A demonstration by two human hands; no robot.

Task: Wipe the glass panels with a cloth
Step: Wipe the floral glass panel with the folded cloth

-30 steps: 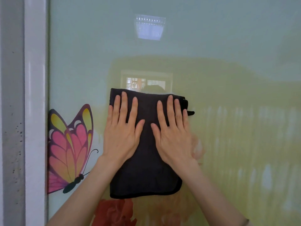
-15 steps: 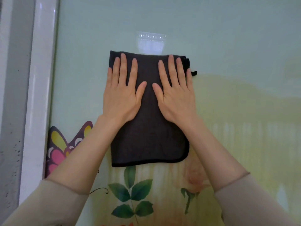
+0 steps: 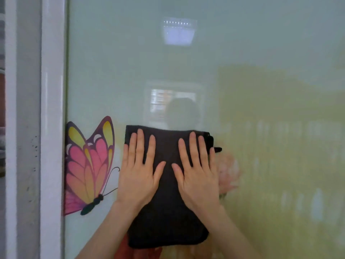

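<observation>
Both your left hand (image 3: pixel 139 176) and right hand (image 3: pixel 197 176) are flat, fingers straight, pressing the folded black cloth (image 3: pixel 166 217) against the glass panel (image 3: pixel 121 71). It sits just right of the butterfly sticker (image 3: pixel 87 165).

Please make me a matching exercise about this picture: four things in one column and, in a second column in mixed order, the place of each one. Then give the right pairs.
Column one:
1. cloth
2. butterfly picture
3. white frame
4. light reflection

Column two:
A. high on the glass panel, above the cloth
B. along the panel's left edge
C. flat under the left hand and the right hand
D. between the frame and the cloth

Pairs: 1-C, 2-D, 3-B, 4-A.
</observation>
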